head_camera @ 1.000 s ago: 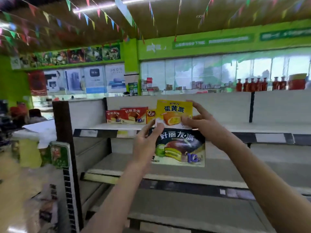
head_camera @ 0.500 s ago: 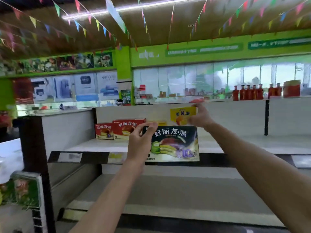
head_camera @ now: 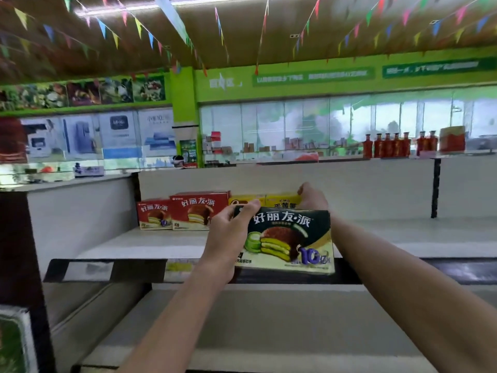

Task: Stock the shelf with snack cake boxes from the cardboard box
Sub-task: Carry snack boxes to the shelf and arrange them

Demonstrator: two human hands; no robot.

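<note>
Item: dark green box [head_camera: 289, 238], pinched by left grip [head_camera: 228, 238]; right grip [head_camera: 312, 197] held yellow box [head_camera: 282, 201]. Risk: the green box slipping off the shelf [head_camera: 150, 243] edge.

Shop: retail shelves [head_camera: 166, 246], boxed snacks [head_camera: 200, 212], ceiling bunting [head_camera: 107, 28].

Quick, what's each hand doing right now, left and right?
Left hand: grips the dark green snack cake box by its left end.
Right hand: holds the yellow snack cake box at the shelf.

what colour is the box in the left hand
The left hand holds a dark green cardboard snack cake box with a pale yellow lower edge, seen in the head view.
</note>
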